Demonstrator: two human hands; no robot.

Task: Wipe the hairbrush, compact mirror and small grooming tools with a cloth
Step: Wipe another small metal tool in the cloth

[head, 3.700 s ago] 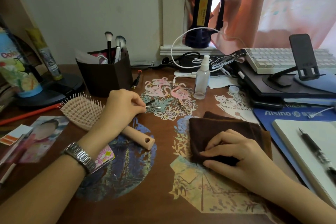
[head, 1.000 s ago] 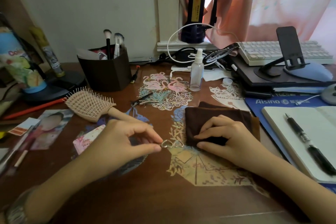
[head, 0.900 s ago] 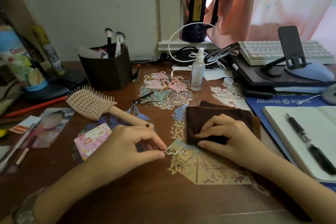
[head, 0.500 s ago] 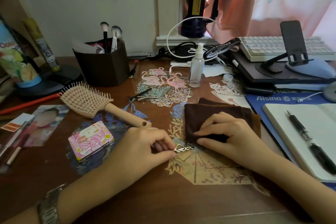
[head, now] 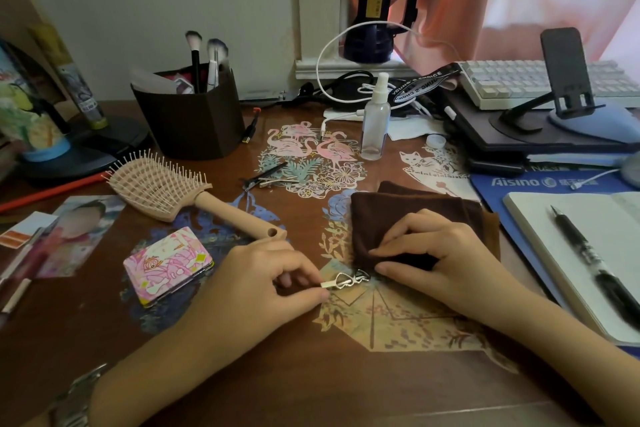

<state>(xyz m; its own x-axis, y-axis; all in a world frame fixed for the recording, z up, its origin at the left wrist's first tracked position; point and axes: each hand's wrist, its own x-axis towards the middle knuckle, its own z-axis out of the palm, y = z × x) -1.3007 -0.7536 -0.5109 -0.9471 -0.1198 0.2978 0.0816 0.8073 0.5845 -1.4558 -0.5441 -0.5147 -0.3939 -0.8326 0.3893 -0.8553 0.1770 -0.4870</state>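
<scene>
On a glossy dark wooden desk (head: 277, 385) patterned with pale paper-cut designs, the left hand (head: 263, 284) pinches one flat end of a small silver metal hair clip (head: 348, 280) between thumb and forefinger; the clip's openwork body looks like linked heart outlines and lies low over the desk. Its far end reaches the near edge of a folded brown cloth (head: 408, 218), soft and matte with a fuzzy nap. The right hand (head: 436, 256) grips that near edge, fingers curled over the top and thumb tucked beneath, bunching the fabric into a dark fold just beside the clip.

Left of the hands lies a compact mirror (head: 168, 265), a closed flat rectangle with rounded corners and a pink printed lid. Beyond it the hairbrush (head: 162, 189) lies bristles up: beige plastic, a vented paddle head with thin pins and a round handle with a hole at its tip, which ends close to the left hand's knuckles. Farther back, thin dark and silver metal clips (head: 270, 178) lie on the flamingo cut-out, near a clear plastic spray bottle (head: 374, 125). A dark faceted holder (head: 194, 125) stands behind the brush with fluffy makeup brushes in it. At the right edge a black pen (head: 595, 267) lies on an open white notebook (head: 554, 253)
</scene>
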